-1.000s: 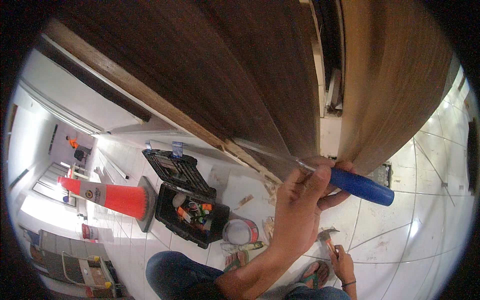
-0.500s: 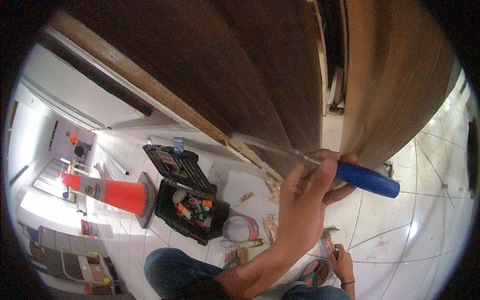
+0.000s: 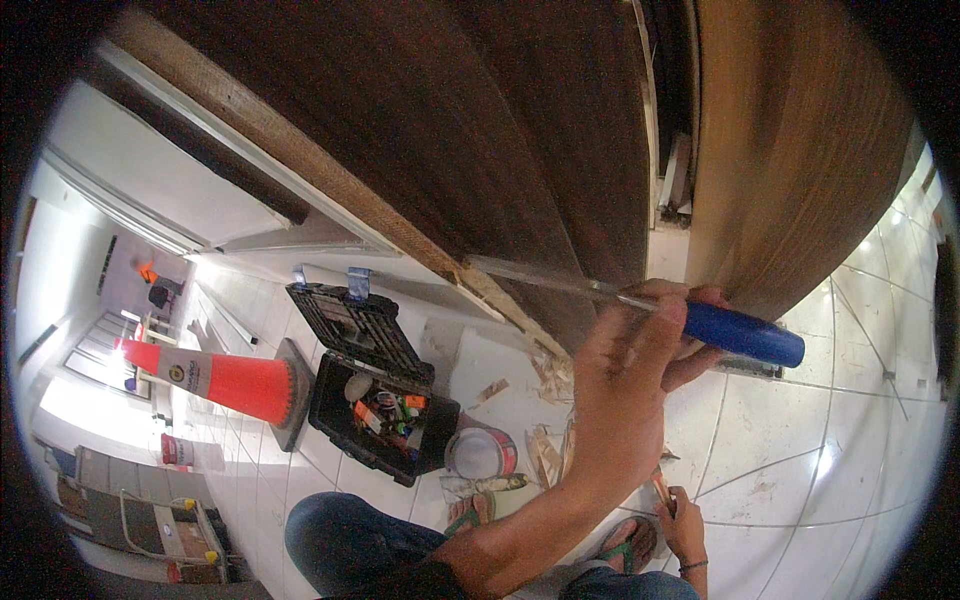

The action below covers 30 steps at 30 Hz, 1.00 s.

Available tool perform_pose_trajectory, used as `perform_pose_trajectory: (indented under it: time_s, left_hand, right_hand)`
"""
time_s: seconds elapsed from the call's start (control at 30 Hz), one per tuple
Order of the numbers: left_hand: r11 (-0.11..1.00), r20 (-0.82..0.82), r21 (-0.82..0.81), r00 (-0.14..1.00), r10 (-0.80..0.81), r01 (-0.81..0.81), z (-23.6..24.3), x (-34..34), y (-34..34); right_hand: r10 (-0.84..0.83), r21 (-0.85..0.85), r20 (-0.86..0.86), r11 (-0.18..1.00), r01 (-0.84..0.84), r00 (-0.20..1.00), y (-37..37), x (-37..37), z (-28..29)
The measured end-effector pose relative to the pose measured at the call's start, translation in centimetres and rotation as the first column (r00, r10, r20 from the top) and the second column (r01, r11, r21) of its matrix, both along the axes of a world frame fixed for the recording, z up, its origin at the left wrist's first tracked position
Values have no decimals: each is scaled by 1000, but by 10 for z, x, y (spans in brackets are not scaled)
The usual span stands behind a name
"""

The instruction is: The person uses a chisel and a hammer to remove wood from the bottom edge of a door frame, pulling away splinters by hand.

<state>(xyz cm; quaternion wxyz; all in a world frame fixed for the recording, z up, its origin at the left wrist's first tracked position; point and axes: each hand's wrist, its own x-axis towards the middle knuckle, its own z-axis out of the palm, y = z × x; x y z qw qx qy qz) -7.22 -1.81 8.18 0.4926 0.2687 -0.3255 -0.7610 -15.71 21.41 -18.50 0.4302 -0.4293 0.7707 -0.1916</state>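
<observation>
My left hand (image 3: 625, 385) is closed around a chisel (image 3: 745, 333) with a blue handle, just where the blade meets it. The thin metal blade runs left, and its tip meets the raw wooden edge of a dark brown door (image 3: 480, 150). Lower down, my right hand (image 3: 685, 528) grips a hammer (image 3: 662, 488) by its orange-brown handle. Most of the hammer's head is hidden behind my left wrist. Pale wood chips (image 3: 545, 455) lie on the floor below the chiselled edge.
An open black toolbox (image 3: 375, 465) full of small items stands left of my feet, near an orange traffic cone (image 3: 240, 385). A round tub (image 3: 480, 453) sits beside the toolbox. A lighter brown wood panel (image 3: 790, 150) rises at right. Far off, a person in orange (image 3: 150, 275) is visible.
My left hand and the chisel handle have shifted slightly, with the tip still at the door edge. The hammer's head has become mostly covered by my left wrist.
</observation>
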Motion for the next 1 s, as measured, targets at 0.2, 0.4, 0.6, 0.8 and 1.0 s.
perform_pose_trajectory:
  time_s: [0.2,0.4,0.6,0.8,1.0]
  left_hand:
    - [998,14,8,998,68,-68,5,-1,0]
    - [998,5,11,998,68,-68,5,-3,0]
    - [997,8,13,997,81,-81,5,-4,1]
    - [997,-14,10,997,77,-77,5,-3,-1]
    - [994,-49,-4,992,113,-113,7,-5,-5]
  right_hand:
    - [16,-11,-33,1000,-16,999,3,-1,-8]
    - [3,15,-11,1000,-3,1000,0,0,-3]
    - [15,19,-26,1000,-15,1000,2,-2,-5]
    - [8,22,-37,1000,-7,999,0,0,-2]
    - [-46,-63,-50,997,43,998,-2,10,8]
